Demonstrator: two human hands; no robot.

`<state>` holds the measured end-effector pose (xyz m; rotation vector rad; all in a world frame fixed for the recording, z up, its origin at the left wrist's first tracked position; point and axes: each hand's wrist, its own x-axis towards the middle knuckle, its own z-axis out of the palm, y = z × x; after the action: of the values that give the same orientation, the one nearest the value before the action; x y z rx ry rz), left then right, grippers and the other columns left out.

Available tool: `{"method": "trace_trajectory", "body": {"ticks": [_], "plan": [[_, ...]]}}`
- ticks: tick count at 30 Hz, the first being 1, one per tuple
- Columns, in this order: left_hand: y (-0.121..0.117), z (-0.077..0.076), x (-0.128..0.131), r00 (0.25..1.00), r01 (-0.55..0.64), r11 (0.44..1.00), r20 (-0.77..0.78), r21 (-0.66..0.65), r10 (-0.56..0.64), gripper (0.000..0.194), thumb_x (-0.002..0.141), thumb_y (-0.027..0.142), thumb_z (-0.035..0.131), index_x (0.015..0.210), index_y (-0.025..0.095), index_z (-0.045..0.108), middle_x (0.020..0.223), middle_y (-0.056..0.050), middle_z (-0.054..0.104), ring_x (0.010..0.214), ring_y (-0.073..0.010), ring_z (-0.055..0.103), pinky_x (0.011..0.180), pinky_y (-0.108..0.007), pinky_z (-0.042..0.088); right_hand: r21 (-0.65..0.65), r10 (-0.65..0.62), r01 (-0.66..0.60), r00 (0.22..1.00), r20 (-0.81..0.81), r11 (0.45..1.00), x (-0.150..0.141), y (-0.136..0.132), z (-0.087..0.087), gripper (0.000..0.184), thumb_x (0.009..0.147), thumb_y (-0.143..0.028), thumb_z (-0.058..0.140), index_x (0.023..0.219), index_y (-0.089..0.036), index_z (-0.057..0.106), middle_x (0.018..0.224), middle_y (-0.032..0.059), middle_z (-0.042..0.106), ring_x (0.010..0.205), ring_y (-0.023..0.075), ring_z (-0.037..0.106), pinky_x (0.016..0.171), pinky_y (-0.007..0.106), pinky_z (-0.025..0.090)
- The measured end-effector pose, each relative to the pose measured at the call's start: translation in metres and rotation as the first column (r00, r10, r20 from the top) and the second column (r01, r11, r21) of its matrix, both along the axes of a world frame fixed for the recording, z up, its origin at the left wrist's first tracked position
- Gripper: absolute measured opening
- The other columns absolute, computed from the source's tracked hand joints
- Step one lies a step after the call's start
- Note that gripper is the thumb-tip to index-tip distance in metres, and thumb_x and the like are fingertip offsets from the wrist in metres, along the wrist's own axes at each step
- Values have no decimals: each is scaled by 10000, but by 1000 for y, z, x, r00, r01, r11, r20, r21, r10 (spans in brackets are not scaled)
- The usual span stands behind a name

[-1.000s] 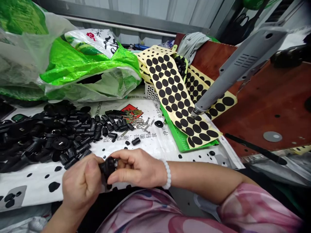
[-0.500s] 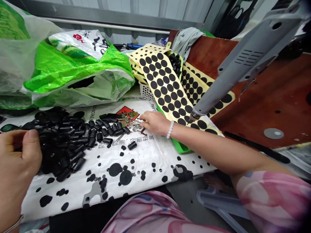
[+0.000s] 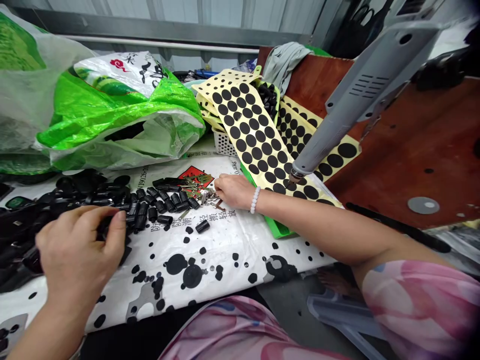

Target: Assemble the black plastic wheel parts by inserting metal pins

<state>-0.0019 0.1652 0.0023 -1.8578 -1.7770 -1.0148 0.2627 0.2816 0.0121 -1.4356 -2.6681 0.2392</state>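
My left hand (image 3: 80, 245) is over a heap of black plastic parts (image 3: 90, 187) on the left. Its fingers curl in and the thumb tip meets the index finger; what lies in the grip is hidden. At the edge of a small pile of metal pieces (image 3: 198, 184), my right hand (image 3: 234, 191) has its fingertips pressed together. Anything between them is too small to make out. Several short black ribbed cylinders (image 3: 174, 200) lie between the two hands, and one loose black cylinder (image 3: 202, 226) rests nearer to me.
A grey power screwdriver (image 3: 326, 132) hangs slanting above my right forearm. Yellow sheets of black round stickers (image 3: 258, 135) lean over a white perforated basket (image 3: 224, 144). A green and white sack (image 3: 123, 110) stands at the back left. Black spots dot the white table cover (image 3: 232, 280).
My left hand has moved right across the black parts, and its thumb and index finger have come together. My right fingers have closed in at the metal pieces.
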Motion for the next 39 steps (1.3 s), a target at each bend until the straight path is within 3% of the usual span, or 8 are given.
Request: {"method": "trace_trajectory", "body": {"ticks": [3,12,16,21,26,29,34,39], "plan": [[-2,-2,28,988,49,998,-149,25,-45,249,848,383,508,835,169,634,868,-96,654,820,-257,600,810,-392,410,-6,-26,25,995,-93,1000,7,-6,7,144,839,-120,519,838,-124,664,913,96,637,804,198,566,647,286,341],[-3,-8,69,965,254,942,-2,-220,-261,163,874,332,498,871,202,595,895,-57,657,876,-228,605,905,-417,383,-177,-124,46,877,-464,983,26,-34,14,139,853,-187,521,824,-116,637,648,-8,590,577,84,510,562,213,396],[-2,-3,73,942,333,893,152,-304,-300,210,857,365,524,937,193,614,929,-59,654,885,-219,603,854,-381,430,-336,-206,-51,699,-685,941,28,-58,14,105,817,-173,538,771,-114,611,546,-46,520,470,53,448,465,187,356],[-9,5,95,784,569,752,494,-332,-375,172,819,353,585,913,225,652,868,-9,679,794,-167,622,740,-281,492,-514,-382,-236,439,-813,825,20,-88,5,81,773,-210,580,733,-140,574,528,-64,487,417,41,419,392,161,315],[-17,0,109,603,629,715,772,-305,-201,145,786,352,626,778,208,634,706,11,659,641,-130,622,584,-205,508,-590,-446,-349,412,-795,728,13,-111,-14,94,768,-232,588,732,-150,558,493,-79,423,414,44,364,392,159,292],[-19,-6,111,607,609,733,774,-304,-182,164,807,365,592,790,202,587,712,7,661,631,-128,631,570,-198,511,-539,-373,-319,454,-809,780,16,-116,-17,108,767,-228,606,710,-145,568,555,-58,457,443,41,369,406,158,296],[-23,-8,116,817,525,734,498,-430,-292,157,881,370,482,874,230,552,643,33,660,546,-130,631,501,-203,470,-267,-151,-176,489,-859,948,29,-117,-12,215,829,-223,583,1027,-143,613,814,19,580,528,69,495,539,206,442],[-26,-7,123,825,565,689,312,-454,-472,112,875,312,502,918,234,570,696,31,678,557,-127,640,492,-199,460,-73,27,-166,530,-847,983,37,-120,-14,163,868,-143,514,920,-134,668,796,60,624,772,148,571,738,270,483]]}}
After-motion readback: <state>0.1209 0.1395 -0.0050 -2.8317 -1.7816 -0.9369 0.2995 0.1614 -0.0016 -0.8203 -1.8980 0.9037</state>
